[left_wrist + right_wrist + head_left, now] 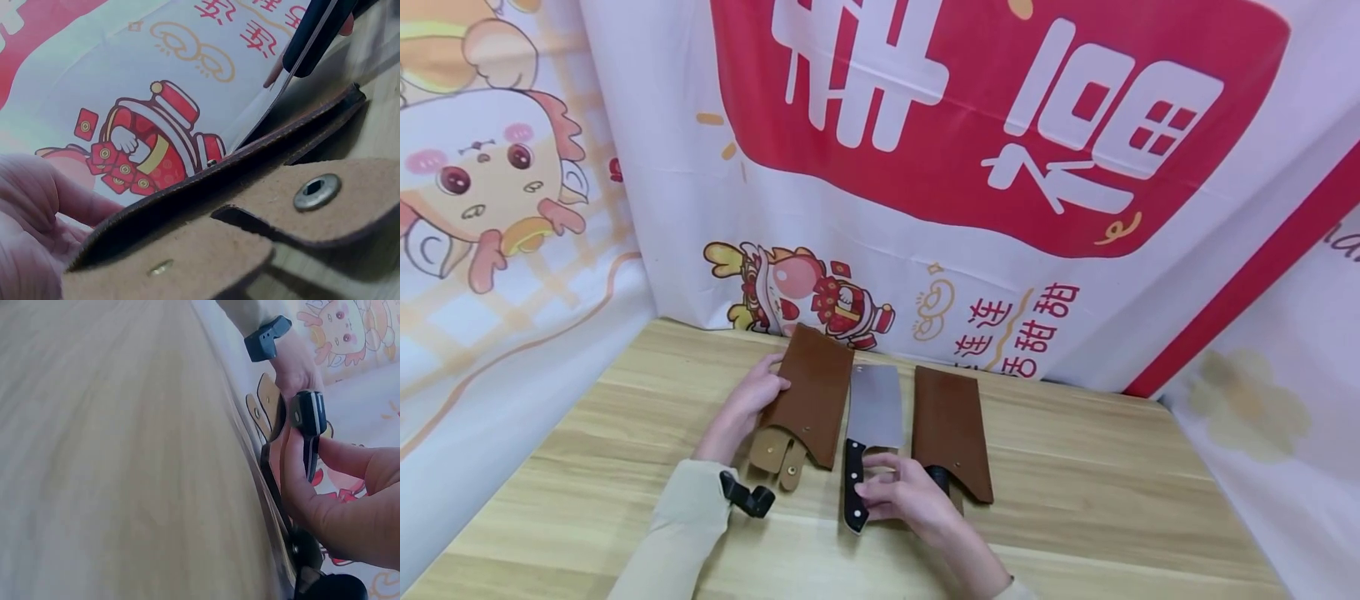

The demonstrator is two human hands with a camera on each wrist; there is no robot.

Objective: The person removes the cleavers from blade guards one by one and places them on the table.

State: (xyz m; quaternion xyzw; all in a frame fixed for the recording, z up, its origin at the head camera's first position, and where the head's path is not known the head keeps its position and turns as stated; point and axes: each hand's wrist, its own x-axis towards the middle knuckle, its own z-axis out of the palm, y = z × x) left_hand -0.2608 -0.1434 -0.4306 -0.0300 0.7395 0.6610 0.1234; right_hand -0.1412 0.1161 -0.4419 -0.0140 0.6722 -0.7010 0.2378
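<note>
Gripping the black riveted handle of a broad steel cleaver with curled fingers and thumb: right hand, at 6 o'clock of the bare blade, which lies flat on the pale wood-grain table with its tip towards 12 o'clock. Resting at 9 o'clock of that blade: the open brown leather sheath, its tan snap straps trailing towards 6 o'clock. Touching the sheath's left edge with fingers bent over it: left hand, seemingly steadying rather than pinching; whether any grip is closed on the leather cannot be told for certain, even from the left wrist view, where the fingers lie just behind the sheath mouth.

Likely trouble, judged from this layout: steel edge sliding against the left fingers at the sheath mouth, caused by a blade angled off line; sheath skidding on the smooth table under light hold; handle rolling in a loose grip; blade corner catching the stitched seam or the straps.

Counted: two brown leather sheaths, the second leather sheath at 3 o'clock of the blade with a dark handle end showing at its lower mouth; one bare cleaver; two tan straps; two hands; one black wrist-worn camera mount; printed red-and-white banners behind.
</note>
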